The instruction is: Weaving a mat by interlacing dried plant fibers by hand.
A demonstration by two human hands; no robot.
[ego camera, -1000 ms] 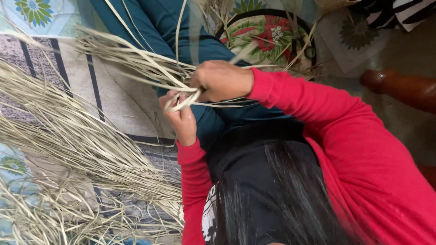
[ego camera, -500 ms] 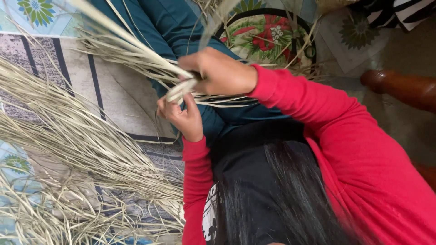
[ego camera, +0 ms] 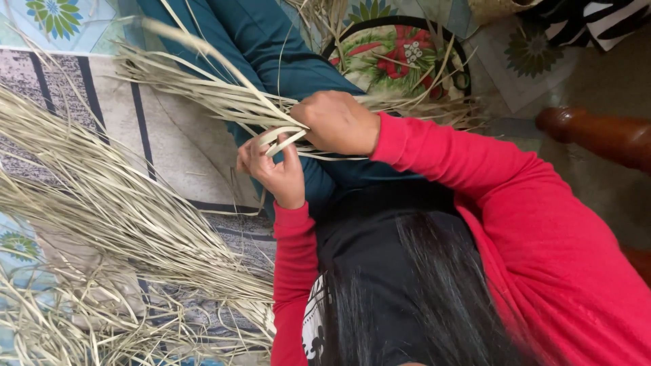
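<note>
Head view, your hands: your left hand (ego camera: 274, 169) sits just under your right hand (ego camera: 336, 123), both over your teal trouser leg (ego camera: 271, 47).
Left grip: fingers curled and pinched on the folded strips (ego camera: 281, 139), pale flat bands bent across your fingertips.
Right grip: closed in a fist on the bundle of dried strips (ego camera: 203, 91), right where the bundle meets the fold.
Where the strips are: the bundle fans up and to the left from your right fist, and thin ends trail the other way past your wrist.
Just changed: half a second back your right hand was higher and the bend hung open between the hands. Now the right hand has come down and the fold lies flat against your left fingers.
What that means: by my reading the fold is drawn in and held, so both hands are busy with that one spot.
Round flowered tray (ego camera: 462, 68): it lies beyond your leg, with only stray strips crossing its face.
Woven basket (ego camera: 498, 8): only an edge shows at the top of the frame, so you cannot tell what is inside.
Loose heap of strips (ego camera: 102, 217): it spreads over the patterned floor mat (ego camera: 183, 146) on your left, apart from both hands.
Wooden leg (ego camera: 597, 135): it stands off to your right, touching nothing you hold.
</note>
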